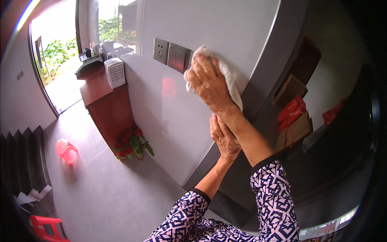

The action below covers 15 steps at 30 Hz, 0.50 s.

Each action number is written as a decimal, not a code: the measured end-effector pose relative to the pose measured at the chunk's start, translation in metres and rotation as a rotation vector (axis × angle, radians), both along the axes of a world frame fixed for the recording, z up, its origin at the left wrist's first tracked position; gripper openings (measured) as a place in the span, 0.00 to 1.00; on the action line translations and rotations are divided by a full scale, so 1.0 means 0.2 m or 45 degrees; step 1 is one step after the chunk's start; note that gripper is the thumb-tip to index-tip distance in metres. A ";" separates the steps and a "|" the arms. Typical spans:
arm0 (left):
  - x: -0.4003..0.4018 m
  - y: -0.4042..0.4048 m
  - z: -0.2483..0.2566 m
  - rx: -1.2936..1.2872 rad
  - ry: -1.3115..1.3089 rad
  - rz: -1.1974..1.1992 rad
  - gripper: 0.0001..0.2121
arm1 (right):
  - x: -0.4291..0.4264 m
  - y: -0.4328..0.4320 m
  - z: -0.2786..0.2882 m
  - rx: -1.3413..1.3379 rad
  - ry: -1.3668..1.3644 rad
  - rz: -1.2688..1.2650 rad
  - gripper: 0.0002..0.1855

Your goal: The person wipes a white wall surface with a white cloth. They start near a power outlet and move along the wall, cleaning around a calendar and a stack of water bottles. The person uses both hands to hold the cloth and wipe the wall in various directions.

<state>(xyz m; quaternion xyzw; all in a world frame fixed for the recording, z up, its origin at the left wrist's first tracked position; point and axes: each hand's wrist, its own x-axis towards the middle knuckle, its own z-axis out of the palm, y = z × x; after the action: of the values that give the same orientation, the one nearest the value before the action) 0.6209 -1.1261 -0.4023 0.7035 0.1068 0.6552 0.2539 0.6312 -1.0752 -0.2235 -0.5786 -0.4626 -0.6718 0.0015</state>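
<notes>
My right hand [210, 84] presses a white cloth [228, 75] against the glossy light-grey wall panel [193, 127]. Its fingers spread over the cloth, just right of a dark switch plate [178, 57]. A socket plate [160, 50] adjoins that switch on the left. Lower down, my left hand [224, 139] lies near the panel's dark edge trim, beneath my right wrist. Its fingers are extended and I see nothing in them; my right forearm hides part of it.
A red-brown cabinet [112, 112] stands along the wall, bearing a white box [115, 72] and a scale [88, 63]. Red flowers [131, 140] sit at its foot. A pink stool [66, 150] is on the floor. Cardboard boxes [293, 130] lie through the opening at right.
</notes>
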 end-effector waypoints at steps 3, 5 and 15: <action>0.01 -0.04 -0.02 -0.035 0.015 -0.166 0.41 | 0.03 0.02 -0.12 -0.098 0.036 -0.025 0.12; 0.02 -0.01 -0.05 -0.038 0.044 -0.172 0.41 | 0.02 0.08 -0.16 -0.198 0.045 -0.033 0.11; 0.00 0.08 0.07 0.007 0.086 -0.010 0.46 | 0.00 -0.14 -0.08 -0.101 -0.024 -0.155 0.10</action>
<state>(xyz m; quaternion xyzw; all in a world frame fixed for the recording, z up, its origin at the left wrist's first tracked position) 0.6217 -1.1096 -0.3886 0.7264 0.1106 0.6303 0.2507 0.6314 -1.1032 -0.2391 -0.5988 -0.4528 -0.6573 -0.0667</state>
